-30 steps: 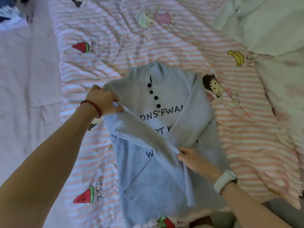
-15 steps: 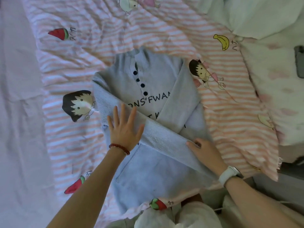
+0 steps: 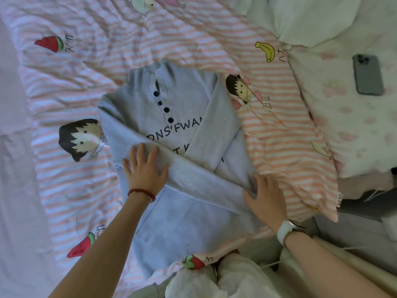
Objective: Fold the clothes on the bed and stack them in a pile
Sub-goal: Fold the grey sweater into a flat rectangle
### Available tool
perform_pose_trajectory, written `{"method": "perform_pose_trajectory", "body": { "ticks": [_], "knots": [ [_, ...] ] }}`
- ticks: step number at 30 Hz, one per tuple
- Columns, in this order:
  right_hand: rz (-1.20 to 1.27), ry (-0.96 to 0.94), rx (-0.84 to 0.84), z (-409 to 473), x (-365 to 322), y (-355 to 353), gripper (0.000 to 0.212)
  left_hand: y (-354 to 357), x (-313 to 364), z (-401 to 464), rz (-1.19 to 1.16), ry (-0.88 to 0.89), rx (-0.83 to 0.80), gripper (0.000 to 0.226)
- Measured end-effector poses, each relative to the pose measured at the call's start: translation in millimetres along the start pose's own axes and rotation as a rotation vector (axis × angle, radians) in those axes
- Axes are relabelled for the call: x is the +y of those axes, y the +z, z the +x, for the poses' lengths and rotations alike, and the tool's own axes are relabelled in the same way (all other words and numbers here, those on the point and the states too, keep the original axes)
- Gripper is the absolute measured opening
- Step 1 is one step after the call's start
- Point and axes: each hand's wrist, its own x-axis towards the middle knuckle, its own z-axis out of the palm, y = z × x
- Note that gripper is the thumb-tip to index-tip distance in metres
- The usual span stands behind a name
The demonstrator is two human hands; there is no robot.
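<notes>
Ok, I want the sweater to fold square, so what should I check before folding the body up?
1. Sweater lies flat on the bed sheet: ok.
2. Both sleeves folded across the chest: ok.
3. Left hand flat on the top sleeve: ok.
4. Right hand flat on that sleeve's cuff end: ok.
5. Hem even: cannot tell, its edge is partly hidden.
6. Phone lies clear of the fold: ok.

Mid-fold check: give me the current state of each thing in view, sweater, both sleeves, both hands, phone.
Grey knit sweater with dark buttons: front up on the striped sheet, body unfolded.
Its left-side ribbed sleeve: folded diagonally across the chest, on top.
Its right-side sleeve: folded inward, beneath the other.
Left hand: flat, pressing the crossed sleeve.
Right hand: flat at the cuff end.
Dark smartphone: face down on the white quilt.
</notes>
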Motion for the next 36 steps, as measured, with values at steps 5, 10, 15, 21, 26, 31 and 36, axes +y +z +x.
{"method": "perform_pose_trajectory", "body": {
  "ticks": [5,10,15,21,26,31,36],
  "knots": [
    [0.078,-0.235,0.083,53,-46,-21,0.046,-31,4,32,-0.07,-0.049,0.17,0.046],
    [0.002,-0.41,0.144,145,-111,-49,0.042,-65,-19,98,-0.061,-0.139,0.193,0.054],
    [-0.121,-0.508,0.144,240,-159,-70,0.047,-82,-45,168,-0.049,-0.249,0.107,0.062],
    [0.019,-0.508,-0.106,318,-182,-91,0.02,-83,-70,221,-0.285,-0.119,-0.036,0.034],
    [0.106,-0.584,-0.164,315,-190,-102,0.037,-88,-60,212,-0.254,0.001,0.094,0.024],
    [0.188,-0.765,0.182,256,-166,-101,0.027,-95,-39,145,-0.253,0.197,0.445,0.021],
    [0.205,-0.852,0.355,187,-120,-94,0.023,-83,-34,62,-0.152,0.362,0.6,0.023]
  ]
}}
